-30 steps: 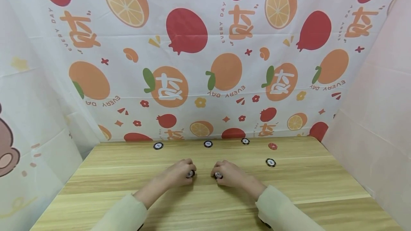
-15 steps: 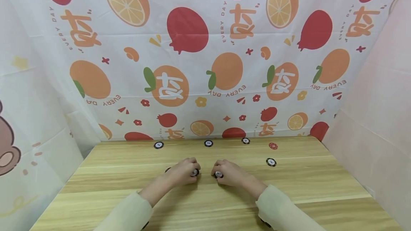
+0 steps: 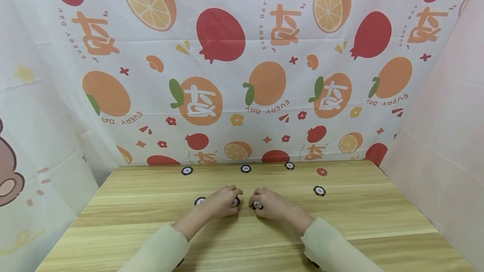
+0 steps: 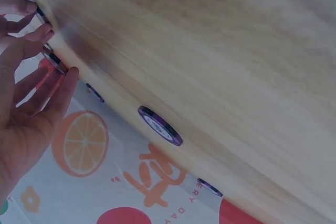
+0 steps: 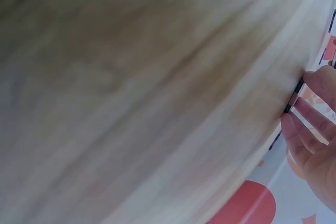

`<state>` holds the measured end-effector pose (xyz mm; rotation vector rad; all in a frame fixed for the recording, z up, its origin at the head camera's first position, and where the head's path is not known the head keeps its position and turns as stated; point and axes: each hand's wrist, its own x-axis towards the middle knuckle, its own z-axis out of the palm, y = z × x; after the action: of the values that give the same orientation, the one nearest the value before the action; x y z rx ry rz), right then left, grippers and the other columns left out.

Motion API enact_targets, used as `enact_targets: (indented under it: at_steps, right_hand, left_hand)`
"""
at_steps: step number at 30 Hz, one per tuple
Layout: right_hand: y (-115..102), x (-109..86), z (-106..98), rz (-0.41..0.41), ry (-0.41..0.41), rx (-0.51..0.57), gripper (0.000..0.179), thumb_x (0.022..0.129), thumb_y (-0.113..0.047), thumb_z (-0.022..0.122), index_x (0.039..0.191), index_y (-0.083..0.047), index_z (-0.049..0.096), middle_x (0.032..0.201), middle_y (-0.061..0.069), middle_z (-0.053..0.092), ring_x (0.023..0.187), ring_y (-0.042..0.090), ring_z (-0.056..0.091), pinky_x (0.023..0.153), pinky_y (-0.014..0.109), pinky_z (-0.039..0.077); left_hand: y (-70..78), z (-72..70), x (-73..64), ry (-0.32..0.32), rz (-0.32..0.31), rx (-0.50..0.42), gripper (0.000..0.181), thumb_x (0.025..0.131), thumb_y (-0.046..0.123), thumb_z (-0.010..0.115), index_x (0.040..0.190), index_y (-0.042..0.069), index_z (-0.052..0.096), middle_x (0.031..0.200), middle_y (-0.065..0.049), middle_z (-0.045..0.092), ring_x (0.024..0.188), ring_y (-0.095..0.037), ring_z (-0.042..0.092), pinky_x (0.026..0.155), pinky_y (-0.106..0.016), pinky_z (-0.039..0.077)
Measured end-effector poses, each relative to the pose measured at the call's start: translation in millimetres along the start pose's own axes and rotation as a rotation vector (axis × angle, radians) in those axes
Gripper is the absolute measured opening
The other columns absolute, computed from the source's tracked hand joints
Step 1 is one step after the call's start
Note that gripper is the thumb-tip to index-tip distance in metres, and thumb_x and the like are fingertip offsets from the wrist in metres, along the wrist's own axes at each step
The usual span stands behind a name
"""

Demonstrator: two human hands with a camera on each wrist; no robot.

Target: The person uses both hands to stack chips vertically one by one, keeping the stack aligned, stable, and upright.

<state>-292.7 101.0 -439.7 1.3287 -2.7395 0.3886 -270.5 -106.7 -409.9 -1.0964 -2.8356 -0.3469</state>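
Left hand grips one black-and-white chip by its edge, mid-surface; right hand grips a second chip, near the first, apart. A third chip lies beside the left wrist, partly hidden. Three black chips lie along the far edge, red chip right of them, another black chip nearer the person.
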Motion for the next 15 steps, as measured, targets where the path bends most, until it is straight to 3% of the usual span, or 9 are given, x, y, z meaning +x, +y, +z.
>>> enact_targets:
  at_steps: [4, 15]
  right_hand:
    - [-0.3, -0.3, -0.1, 0.002, -0.003, 0.003, 0.02, 0.078, -0.007, 0.065, 0.097, -0.014, 0.068, 0.098, -0.003, 0.057, 0.092, 0.013, 0.051, 0.079, 0.025, 0.043]
    - [3.4, -4.9, -0.1, -0.006, 0.019, 0.04, 0.02, 0.083, -0.009, 0.065, 0.103, -0.01, 0.066, 0.099, 0.0, 0.056, 0.091, 0.013, 0.051, 0.078, 0.025, 0.044]
  left_hand:
    - [2.2, -0.5, 4.2, -0.004, -0.01, -0.001, 0.04, 0.076, 0.01, 0.068, 0.112, -0.004, 0.057, 0.101, -0.015, 0.057, 0.095, -0.03, 0.056, 0.08, -0.038, 0.046]
    - [7.3, 5.0, 12.1, -0.007, 0.009, 0.006, 0.024, 0.073, 0.009, 0.069, 0.095, -0.001, 0.064, 0.09, -0.009, 0.056, 0.085, -0.025, 0.056, 0.075, -0.031, 0.048]
